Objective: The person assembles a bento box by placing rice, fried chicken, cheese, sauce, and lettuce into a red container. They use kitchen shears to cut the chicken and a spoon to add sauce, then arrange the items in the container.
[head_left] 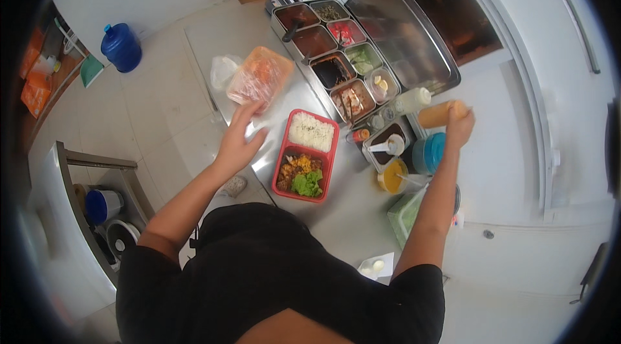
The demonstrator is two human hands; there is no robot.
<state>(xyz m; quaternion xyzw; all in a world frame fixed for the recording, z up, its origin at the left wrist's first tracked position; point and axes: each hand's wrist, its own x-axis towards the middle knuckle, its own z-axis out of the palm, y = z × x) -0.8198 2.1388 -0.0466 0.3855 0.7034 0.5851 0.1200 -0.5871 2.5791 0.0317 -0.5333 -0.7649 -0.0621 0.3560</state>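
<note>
A red two-compartment lunch box (pixel 332 160) lies on the metal counter in front of me. White rice (pixel 310 132) sprinkled with dark flecks fills its far compartment; browned pieces, yellow bits and green lettuce (pixel 308 183) fill the near one. My left hand (pixel 239 140) hovers left of the box, fingers apart and holding nothing. Just beyond its fingertips is an orange tray (pixel 262 79) with plastic film over reddish food. On the right, my right hand (pixel 460 127) is wrapped round a squeeze bottle (pixel 435 115) of tan-orange sauce, tilted nearly flat, beside a paler squeeze bottle (pixel 413 101).
Several metal pans of sauces and toppings sit in a rack (pixel 328 103) at the back, its lid (pixel 404 27) raised. Nearer stand a dark sauce pan with a white ladle (pixel 392 145), a yellow sauce cup (pixel 392 176) and a blue-lidded jar (pixel 432 153). A water jug (pixel 121 48) stands at far left.
</note>
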